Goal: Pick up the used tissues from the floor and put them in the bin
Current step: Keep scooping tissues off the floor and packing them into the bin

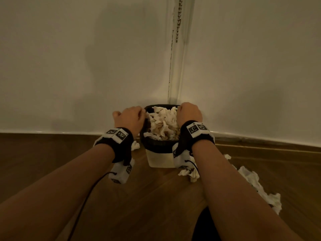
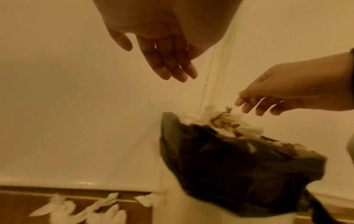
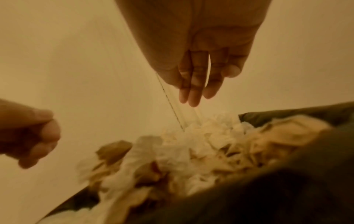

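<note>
A white bin [image 1: 160, 160] with a black liner [image 2: 239, 163] stands in the wall corner, heaped with crumpled used tissues [image 1: 163, 122]. My left hand [image 1: 133, 117] hovers at the bin's left rim; in the left wrist view its fingers [image 2: 172, 68] hang straight and hold nothing. My right hand [image 1: 189, 112] is over the right rim, its fingers [image 3: 197, 84] pointing down just above the tissue heap [image 3: 191, 148], also empty. More tissues lie on the floor: a long trail to the right [image 1: 251, 181], a clump by the bin's base [image 1: 189, 173] and some to the left [image 2: 80, 210].
White walls meet just behind the bin, and a bead chain [image 1: 178, 20] hangs down the corner. A white skirting board [image 1: 52, 132] edges the dark wood floor [image 1: 156, 197]. A black cable [image 1: 90, 192] runs from my left wrist.
</note>
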Available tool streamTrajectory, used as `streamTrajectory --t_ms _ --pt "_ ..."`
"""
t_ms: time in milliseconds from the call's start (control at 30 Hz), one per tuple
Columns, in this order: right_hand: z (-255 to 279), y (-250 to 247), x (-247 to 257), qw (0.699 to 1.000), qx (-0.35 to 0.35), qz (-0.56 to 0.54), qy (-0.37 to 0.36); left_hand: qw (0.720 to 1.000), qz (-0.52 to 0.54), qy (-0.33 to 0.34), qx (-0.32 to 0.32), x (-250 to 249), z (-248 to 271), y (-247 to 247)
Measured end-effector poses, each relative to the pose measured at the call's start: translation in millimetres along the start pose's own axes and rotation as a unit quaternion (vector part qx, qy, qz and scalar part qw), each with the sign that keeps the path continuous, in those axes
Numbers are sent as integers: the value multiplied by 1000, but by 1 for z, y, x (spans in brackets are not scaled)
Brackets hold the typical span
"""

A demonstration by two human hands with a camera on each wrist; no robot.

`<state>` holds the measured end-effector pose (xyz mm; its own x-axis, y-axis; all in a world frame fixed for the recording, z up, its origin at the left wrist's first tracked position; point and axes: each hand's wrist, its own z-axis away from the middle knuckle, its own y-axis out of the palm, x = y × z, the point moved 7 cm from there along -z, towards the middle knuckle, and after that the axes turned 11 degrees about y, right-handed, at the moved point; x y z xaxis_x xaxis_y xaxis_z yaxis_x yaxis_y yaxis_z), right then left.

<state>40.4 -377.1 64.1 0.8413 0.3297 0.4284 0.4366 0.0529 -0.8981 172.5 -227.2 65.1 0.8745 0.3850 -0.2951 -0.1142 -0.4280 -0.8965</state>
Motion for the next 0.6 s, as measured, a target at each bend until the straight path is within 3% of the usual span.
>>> streamTrajectory --t_ms 233,400,533,600 --pt "28 -6 46 989 -27 -132 -55 994 -5 -109 22 78 38 -12" --pt "70 6 98 969 18 -180 -169 988 -5 -143 56 118 57 -1" --pt "117 46 140 949 92 -130 -274 982 -14 -140 127 143 71 27" --pt "130 78 147 942 153 -94 -283 974 -19 -150 166 154 79 43"
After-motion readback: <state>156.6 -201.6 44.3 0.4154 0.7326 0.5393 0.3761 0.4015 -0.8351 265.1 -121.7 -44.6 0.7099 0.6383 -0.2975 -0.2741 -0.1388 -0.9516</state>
